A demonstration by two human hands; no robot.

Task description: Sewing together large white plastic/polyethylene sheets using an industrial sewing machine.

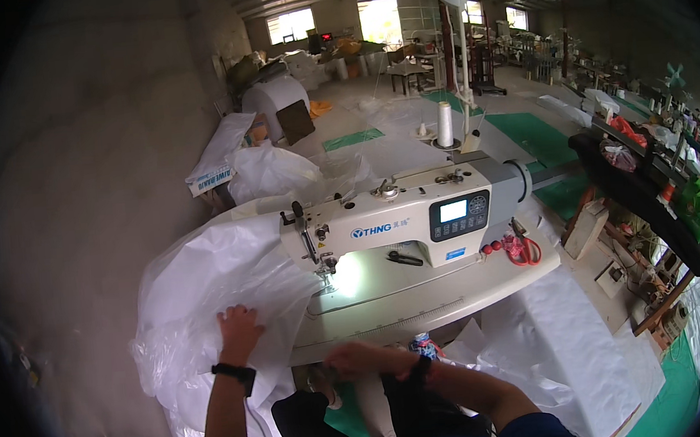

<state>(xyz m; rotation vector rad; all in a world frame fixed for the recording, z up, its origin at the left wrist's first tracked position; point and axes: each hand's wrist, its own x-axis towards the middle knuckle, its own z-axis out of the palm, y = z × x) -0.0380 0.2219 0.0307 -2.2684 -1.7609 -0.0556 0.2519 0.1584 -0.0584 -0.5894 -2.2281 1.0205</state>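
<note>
My left hand (241, 332) lies on a large white plastic sheet (187, 285), fingers spread and pressing on it. The sheet drapes over the left end of the sewing machine table (407, 317) and hangs down toward the floor. My right hand (351, 360) is at the table's front edge, above my lap; it is blurred, and its fingers cannot be made out. The white sewing machine (383, 226) stands on the table with its lamp lit at the needle. A small black tool (404, 258) lies under its arm, and red-handled scissors (527, 255) lie at the right.
A white thread cone (445, 125) stands behind the machine. White sheet material (570, 349) lies at the lower right. A cluttered rack (650, 170) is on the right, with a dark padded piece (623, 189) along it. A bare wall (102, 197) bounds the left. A bulging white bag (272, 171) sits behind the machine.
</note>
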